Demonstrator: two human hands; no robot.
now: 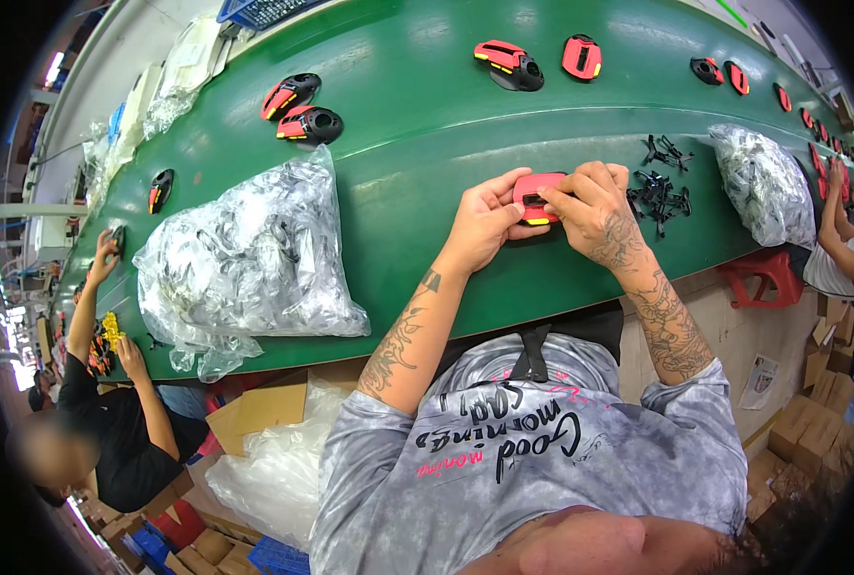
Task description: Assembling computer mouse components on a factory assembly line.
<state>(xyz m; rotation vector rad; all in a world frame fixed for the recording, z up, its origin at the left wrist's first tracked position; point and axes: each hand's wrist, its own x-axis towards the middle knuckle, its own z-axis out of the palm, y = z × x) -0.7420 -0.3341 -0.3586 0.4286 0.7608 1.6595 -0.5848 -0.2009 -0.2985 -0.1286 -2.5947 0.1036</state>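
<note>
A red plastic shell (542,182) with a dark slot and a yellow edge is held just above the green table, in front of my body. My left hand (485,218) grips its left side between thumb and fingers. The curled fingers of my right hand (594,209) press together at the slot from the right. Whatever they pinch is hidden. Close to my right hand lies a loose pile of small black plastic parts (659,197), with a few more black parts (666,151) just beyond.
Clear bags of parts stand left (254,259) and right (760,182) on the green table (398,201). Farther back lie red-and-black assemblies (509,65) and another red shell (581,57). A co-worker (125,431) sits at left; another person's arm (834,206) reaches in at right, near a red stool (760,278).
</note>
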